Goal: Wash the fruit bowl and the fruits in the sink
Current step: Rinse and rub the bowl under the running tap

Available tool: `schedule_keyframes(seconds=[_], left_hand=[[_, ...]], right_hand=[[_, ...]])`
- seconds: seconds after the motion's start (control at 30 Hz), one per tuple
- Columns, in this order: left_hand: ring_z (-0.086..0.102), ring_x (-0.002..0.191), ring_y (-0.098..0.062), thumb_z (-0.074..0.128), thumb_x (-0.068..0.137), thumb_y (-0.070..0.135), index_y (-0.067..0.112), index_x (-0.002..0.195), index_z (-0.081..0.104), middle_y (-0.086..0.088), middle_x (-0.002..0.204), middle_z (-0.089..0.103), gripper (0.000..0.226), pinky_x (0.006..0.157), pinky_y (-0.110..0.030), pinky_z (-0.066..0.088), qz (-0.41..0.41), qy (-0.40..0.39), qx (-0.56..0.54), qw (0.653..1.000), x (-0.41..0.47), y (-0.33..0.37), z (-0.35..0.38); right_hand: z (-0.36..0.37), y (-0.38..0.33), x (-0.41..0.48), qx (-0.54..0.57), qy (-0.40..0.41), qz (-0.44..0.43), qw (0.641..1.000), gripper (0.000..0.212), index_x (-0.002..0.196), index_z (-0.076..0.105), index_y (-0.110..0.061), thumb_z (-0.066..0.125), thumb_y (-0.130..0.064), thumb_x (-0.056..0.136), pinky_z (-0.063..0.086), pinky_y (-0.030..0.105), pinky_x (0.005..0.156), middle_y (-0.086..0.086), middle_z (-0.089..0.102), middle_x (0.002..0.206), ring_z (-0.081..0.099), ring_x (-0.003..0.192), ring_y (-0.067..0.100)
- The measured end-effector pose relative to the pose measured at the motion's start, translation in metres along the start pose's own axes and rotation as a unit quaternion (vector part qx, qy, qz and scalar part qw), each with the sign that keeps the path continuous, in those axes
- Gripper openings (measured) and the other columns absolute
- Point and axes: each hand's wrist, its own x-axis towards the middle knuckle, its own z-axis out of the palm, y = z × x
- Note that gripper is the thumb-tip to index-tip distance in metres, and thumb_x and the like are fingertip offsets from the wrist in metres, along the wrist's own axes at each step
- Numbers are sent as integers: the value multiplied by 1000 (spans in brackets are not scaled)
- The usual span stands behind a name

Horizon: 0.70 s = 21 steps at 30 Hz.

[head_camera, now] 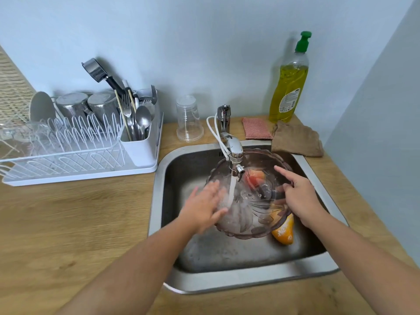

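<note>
A clear tinted glass fruit bowl [252, 226] with a scalloped rim is held tilted in the steel sink [245, 283] under the running tap [235, 153]. My right hand [297, 196] grips its right rim, index finger stretched out. My left hand [204, 208] lies flat against the bowl's left side in the water stream, fingers spread and blurred. An orange-yellow fruit [284, 233] lies on the sink floor below the bowl. A red-orange fruit [256, 177] shows through the glass behind it.
A white dish rack [86, 153] with cups and cutlery stands on the wooden counter at left. An upturned clear plastic cup [189, 119] is behind the sink. A pink sponge [256, 128], a brown cloth [297, 139] and a dish soap bottle [289, 83] sit at back right.
</note>
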Motion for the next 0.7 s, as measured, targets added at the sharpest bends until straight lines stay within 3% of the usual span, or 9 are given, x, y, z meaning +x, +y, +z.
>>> schedule_keyframes(seconds=[0.07, 0.13, 0.2, 0.3, 0.43, 0.5, 0.6, 0.7], left_hand=[[-18, 146, -18, 28, 97, 57, 21, 152, -9, -1, 158, -21, 75, 118, -40, -6, -60, 30, -11, 998, 12, -5, -8], [-22, 145, -24, 33, 97, 54, 19, 151, -15, -5, 155, -28, 80, 118, -42, -7, -94, 38, -41, 994, 28, 4, -14], [-22, 145, -30, 33, 95, 56, 21, 152, -11, -2, 157, -26, 80, 117, -52, -7, -87, 26, -62, 994, 39, 23, -18], [-20, 147, -28, 32, 95, 59, 24, 153, -3, 6, 160, -17, 76, 114, -62, -4, -104, -9, -140, 985, 47, 36, -27], [-9, 148, -36, 37, 96, 52, 25, 153, -8, -10, 161, -13, 76, 117, -62, 10, -182, -43, -175, 967, 47, 38, -24], [-13, 147, -34, 32, 96, 57, 31, 152, -10, -14, 160, -9, 74, 118, -58, 0, -120, -38, -109, 986, 42, 54, -18], [-3, 150, -24, 33, 97, 53, 35, 151, -10, -10, 162, 6, 71, 120, -44, -3, -46, 1, -55, 997, 41, 50, -17], [-8, 149, -14, 33, 98, 49, 20, 153, -5, -2, 162, -11, 73, 121, -35, 0, -48, 51, -29, 997, 36, 28, -16]], right_hand=[[2, 3, -1, 16, -7, 10, 1000, 57, 124, 55, -48, 38, -3, 96, 59, 48, 77, 6, 66, 111, 68, 94, 29], [6, 5, -5, 20, -24, 14, 999, 54, 125, 57, -44, 39, -2, 96, 58, 47, 80, 4, 69, 96, 67, 90, 27], [12, 6, -12, 19, -49, 11, 999, 52, 129, 56, -38, 39, -1, 96, 59, 46, 80, 3, 68, 100, 67, 90, 25], [16, 8, -19, 26, -69, -3, 997, 52, 132, 54, -34, 37, 1, 98, 59, 38, 81, -5, 53, 123, 64, 97, 16], [13, 15, -20, 26, -73, 5, 997, 53, 131, 55, -36, 37, 1, 98, 61, 30, 69, -7, 48, 122, 62, 95, 15], [15, 15, -23, 24, -71, 4, 997, 52, 130, 55, -37, 37, 0, 98, 60, 30, 72, -7, 49, 124, 61, 99, 15], [16, 14, -21, 32, -68, 8, 997, 51, 128, 56, -38, 38, -1, 98, 56, 44, 89, -6, 51, 132, 60, 109, 19], [14, 11, -16, 43, -66, 12, 997, 53, 126, 57, -41, 38, -1, 97, 59, 47, 79, -11, 57, 113, 66, 95, 28]])
